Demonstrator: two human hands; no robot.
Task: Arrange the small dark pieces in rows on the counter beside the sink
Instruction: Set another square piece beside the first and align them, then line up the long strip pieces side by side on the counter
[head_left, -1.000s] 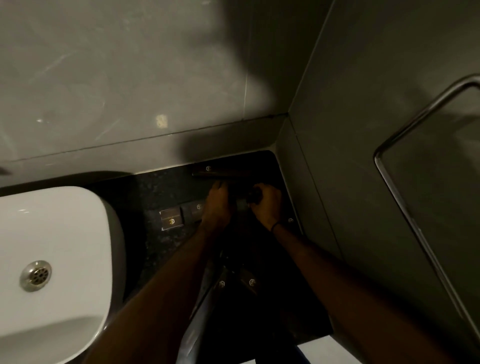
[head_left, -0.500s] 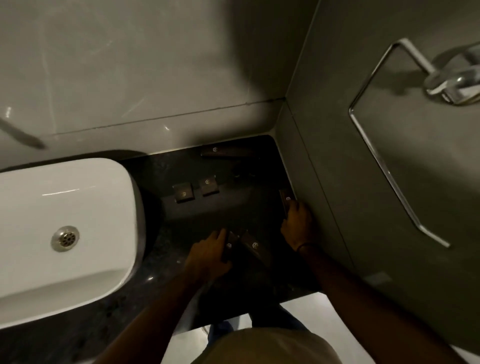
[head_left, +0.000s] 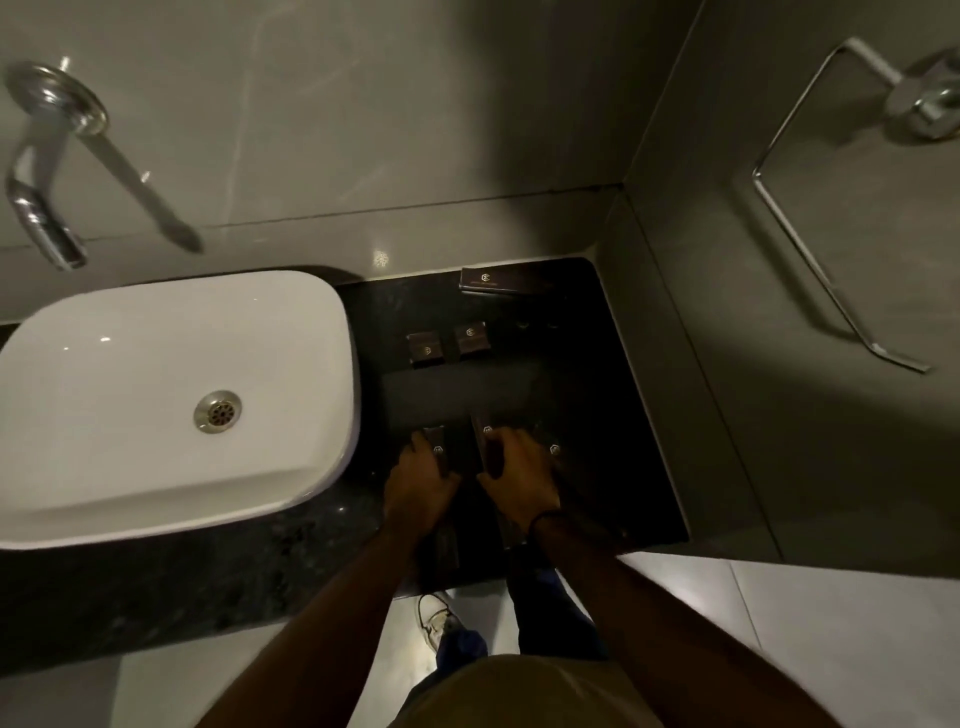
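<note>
Small dark packets with a pale logo lie on the black counter (head_left: 639, 441) right of the white sink (head_left: 171, 395). A long dark box (head_left: 506, 281) rests by the back wall. Two square packets (head_left: 425, 349) (head_left: 471, 338) sit side by side in the middle. At the front, my left hand (head_left: 421, 483) grips a narrow dark packet (head_left: 435, 448), and my right hand (head_left: 519, 478) holds another (head_left: 484, 441). A third narrow packet (head_left: 555, 451) lies just right of my right hand. Two tiny dark caps (head_left: 522, 326) are barely visible in shadow.
A chrome tap (head_left: 47, 208) sticks out of the wall above the sink's left. On the right wall hangs a chrome towel ring (head_left: 810, 244). The counter's front edge drops to a pale floor where my shoe (head_left: 436, 616) shows.
Both hands drew back from the rear of the counter to its front. My right hand left the right wall and came in beside the left, each now on a narrow packet. The camera tilted, showing the tap.
</note>
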